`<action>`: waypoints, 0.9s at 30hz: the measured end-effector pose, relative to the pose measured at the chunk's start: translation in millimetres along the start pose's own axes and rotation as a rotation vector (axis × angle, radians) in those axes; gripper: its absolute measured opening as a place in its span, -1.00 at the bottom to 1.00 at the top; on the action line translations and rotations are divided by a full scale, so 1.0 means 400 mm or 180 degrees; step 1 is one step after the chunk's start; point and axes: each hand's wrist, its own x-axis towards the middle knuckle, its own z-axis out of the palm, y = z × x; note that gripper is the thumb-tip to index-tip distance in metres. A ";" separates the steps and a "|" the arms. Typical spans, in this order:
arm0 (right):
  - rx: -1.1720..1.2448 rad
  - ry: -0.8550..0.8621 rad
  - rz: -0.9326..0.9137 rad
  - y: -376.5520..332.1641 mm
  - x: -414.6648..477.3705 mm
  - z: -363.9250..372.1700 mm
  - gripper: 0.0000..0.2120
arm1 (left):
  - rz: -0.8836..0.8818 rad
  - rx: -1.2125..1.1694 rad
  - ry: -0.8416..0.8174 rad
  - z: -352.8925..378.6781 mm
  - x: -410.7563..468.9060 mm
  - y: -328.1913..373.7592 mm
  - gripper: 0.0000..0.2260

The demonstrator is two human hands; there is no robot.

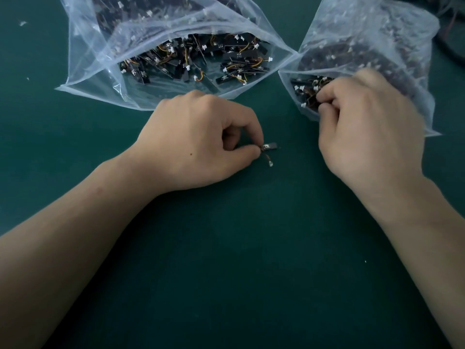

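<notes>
On the green table (226, 260), the left hand (201, 144) pinches a small wired part (269, 146) between thumb and forefinger, the right hand (364, 132) grips black pieces (310, 93) inside the right bag (377, 41), and beyond lies the open left bag (85, 61), filled with wired boards (196, 61).

I read no text, label or number on the table (226, 248): nothing legible on the far-edge bag (83, 59), the right-edge bag (377, 34) or the small boards (236, 55) inside.
</notes>
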 end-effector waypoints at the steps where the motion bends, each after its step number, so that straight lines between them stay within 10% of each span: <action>1: 0.0016 0.0004 -0.0002 0.002 0.001 0.001 -0.80 | -0.0001 -0.0007 0.0022 0.001 0.001 -0.002 -0.90; 9: 0.0924 -0.0270 -0.0367 -0.014 -0.006 0.020 -0.57 | 0.0001 0.0140 0.0159 0.008 0.006 -0.009 -0.88; 27: 0.0308 -0.0533 -0.0024 -0.021 -0.015 0.020 -0.59 | 0.0020 0.0149 0.0220 0.014 0.004 -0.007 -0.89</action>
